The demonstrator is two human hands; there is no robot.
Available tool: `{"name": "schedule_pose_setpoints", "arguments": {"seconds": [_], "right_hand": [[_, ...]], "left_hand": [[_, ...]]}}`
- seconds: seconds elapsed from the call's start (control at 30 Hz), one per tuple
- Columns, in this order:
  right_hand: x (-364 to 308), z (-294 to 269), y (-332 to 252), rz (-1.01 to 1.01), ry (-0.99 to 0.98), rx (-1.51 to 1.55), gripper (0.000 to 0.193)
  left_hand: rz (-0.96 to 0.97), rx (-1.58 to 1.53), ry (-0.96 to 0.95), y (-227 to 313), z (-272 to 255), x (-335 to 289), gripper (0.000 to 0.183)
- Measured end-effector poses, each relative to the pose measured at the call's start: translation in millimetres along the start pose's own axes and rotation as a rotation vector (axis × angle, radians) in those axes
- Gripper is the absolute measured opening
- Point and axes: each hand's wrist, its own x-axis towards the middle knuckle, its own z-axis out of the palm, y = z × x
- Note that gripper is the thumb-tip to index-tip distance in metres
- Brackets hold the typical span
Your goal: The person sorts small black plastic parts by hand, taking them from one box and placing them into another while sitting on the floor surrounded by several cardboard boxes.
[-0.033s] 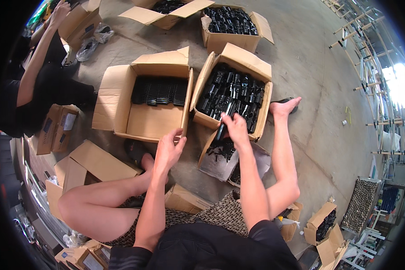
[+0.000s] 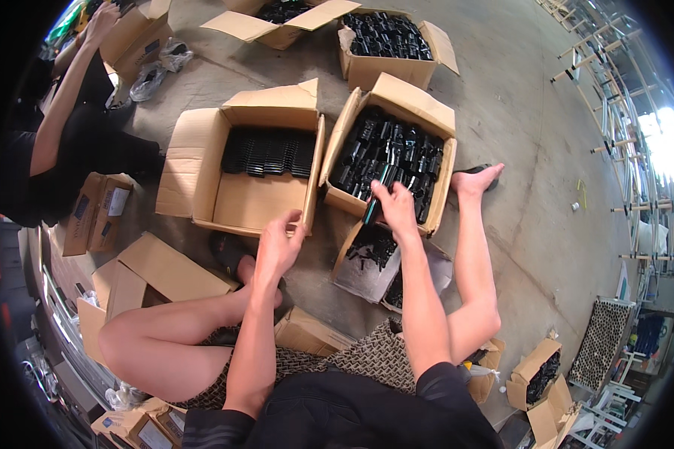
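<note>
My right hand (image 2: 397,212) holds a glossy black elongated part (image 2: 379,196) at the near edge of the right cardboard box (image 2: 448,161), which is filled with rows of similar black parts (image 2: 391,150). At the near right corner of the left cardboard box (image 2: 196,168), my left hand (image 2: 279,245) hovers with loosely bent fingers apart and nothing visible in them. Inside that left box, a neat row of black parts (image 2: 268,152) lies along the far side, with bare cardboard in front of it.
Between my legs sits a small open box (image 2: 367,278) with small black pieces (image 2: 373,249). Two more open boxes (image 2: 389,73) of black parts stand farther away. A co-worker's arm (image 2: 56,120) shows at far left. Metal racks (image 2: 621,142) line the right.
The view shifts very slightly. The black part in my right hand tilts a little and its shine changes; my left hand stays by the left box.
</note>
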Motion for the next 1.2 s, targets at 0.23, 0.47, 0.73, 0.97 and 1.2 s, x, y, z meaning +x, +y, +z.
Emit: {"name": "schedule_pose_setpoints", "arguments": {"seconds": [0.23, 0.47, 0.73, 0.97, 1.2], "right_hand": [[52, 34, 22, -0.077, -0.038, -0.49, 0.04], [-6, 43, 25, -0.31, 0.164, -0.265, 0.011], [-4, 42, 31, -0.382, 0.242, -0.286, 0.009], [-7, 35, 26, -0.281, 0.176, -0.093, 0.01], [-63, -21, 5, -0.124, 0.195, 0.243, 0.015]], "left_hand": [[-0.022, 0.414, 0.213, -67, -26, 108, 0.022], [0.482, 0.787, 0.261, -128, -15, 166, 0.017], [0.605, 0.953, 0.177, -134, 2, 175, 0.021], [0.584, 1.094, 0.178, -131, 9, 177, 0.029], [0.557, 1.046, 0.008, -140, 8, 167, 0.018]]}}
